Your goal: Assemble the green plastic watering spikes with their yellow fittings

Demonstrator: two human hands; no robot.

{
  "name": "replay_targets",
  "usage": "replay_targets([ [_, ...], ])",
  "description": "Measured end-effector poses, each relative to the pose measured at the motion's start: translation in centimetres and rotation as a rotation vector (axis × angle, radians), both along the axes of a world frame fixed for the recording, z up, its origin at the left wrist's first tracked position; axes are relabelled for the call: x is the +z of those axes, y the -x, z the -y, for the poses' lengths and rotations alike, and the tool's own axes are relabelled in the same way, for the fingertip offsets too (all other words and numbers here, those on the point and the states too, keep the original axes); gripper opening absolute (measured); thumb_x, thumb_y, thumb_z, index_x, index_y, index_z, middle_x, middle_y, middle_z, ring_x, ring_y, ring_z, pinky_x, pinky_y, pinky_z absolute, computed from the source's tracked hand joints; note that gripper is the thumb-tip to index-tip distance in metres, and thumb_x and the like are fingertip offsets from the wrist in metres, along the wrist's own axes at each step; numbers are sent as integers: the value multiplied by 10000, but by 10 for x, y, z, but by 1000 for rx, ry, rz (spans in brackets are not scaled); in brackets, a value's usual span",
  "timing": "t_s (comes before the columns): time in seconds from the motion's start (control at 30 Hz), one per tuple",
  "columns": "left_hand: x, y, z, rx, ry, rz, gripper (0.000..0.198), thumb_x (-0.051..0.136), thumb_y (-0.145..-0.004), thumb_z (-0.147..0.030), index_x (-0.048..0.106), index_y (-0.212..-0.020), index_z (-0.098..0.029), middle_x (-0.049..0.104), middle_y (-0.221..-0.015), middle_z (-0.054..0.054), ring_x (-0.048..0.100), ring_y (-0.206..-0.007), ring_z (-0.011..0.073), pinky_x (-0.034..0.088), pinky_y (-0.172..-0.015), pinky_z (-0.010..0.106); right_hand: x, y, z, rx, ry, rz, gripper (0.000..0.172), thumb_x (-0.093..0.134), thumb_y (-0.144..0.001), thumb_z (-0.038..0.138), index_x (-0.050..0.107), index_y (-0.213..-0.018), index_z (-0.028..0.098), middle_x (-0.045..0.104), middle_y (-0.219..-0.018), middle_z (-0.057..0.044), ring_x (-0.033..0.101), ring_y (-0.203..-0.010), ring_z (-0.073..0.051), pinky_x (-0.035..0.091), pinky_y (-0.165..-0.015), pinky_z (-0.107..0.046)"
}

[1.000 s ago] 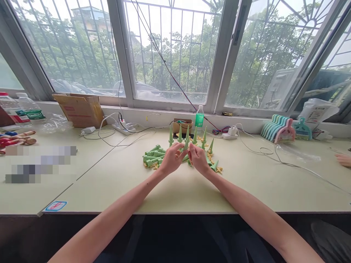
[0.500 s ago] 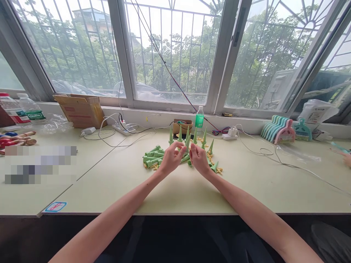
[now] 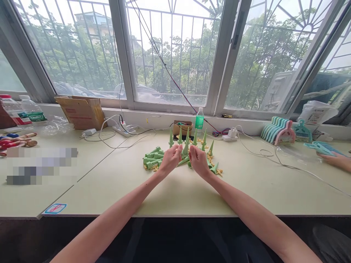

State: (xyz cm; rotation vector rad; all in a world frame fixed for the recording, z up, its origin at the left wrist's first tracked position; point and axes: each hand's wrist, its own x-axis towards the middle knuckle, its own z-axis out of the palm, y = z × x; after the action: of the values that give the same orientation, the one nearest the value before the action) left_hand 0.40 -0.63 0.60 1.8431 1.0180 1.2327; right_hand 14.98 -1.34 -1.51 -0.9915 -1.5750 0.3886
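My left hand (image 3: 170, 159) and my right hand (image 3: 199, 159) meet over the middle of the table, fingers curled around one green plastic cone (image 3: 185, 149) held upright between them. To the left lies a pile of green cones (image 3: 152, 157) on their sides. Behind my hands several green cones (image 3: 195, 137) stand upright in a row. Small yellow pieces (image 3: 218, 170) are scattered to the right of my right hand.
A green bottle (image 3: 199, 118) and a small cardboard box (image 3: 182, 126) stand by the window sill. A larger cardboard box (image 3: 80, 111), a power strip (image 3: 122, 129) and cables lie at the back left. Another person's hand (image 3: 334, 160) holds teal items at the far right.
My hands have stayed together on the cone with only slight finger shifts. The other person's hand at the far right has come further into view holding teal items.
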Motion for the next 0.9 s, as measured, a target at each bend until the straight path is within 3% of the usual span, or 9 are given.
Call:
replay_targets([
  [0.5, 2, 1, 2, -194, 111, 71, 448, 400, -902, -594, 464, -721, -190, 489, -463, -40, 417, -343, 90, 305, -374, 227, -3, 3, -1, 73, 23, 39, 506, 284, -965, 564, 383, -620, 206, 434, -509, 28, 384, -463, -104, 315, -484, -240],
  [0.9, 3, -1, 4, -192, 150, 93, 426, 414, -905, -568, 468, -722, -188, 463, -458, -40, 391, -358, 82, 290, -351, 209, -5, 3, -2, 115, 55, 37, 470, 306, -962, 543, 407, -650, 206, 443, -516, 29, 390, -444, -103, 315, -453, -234],
])
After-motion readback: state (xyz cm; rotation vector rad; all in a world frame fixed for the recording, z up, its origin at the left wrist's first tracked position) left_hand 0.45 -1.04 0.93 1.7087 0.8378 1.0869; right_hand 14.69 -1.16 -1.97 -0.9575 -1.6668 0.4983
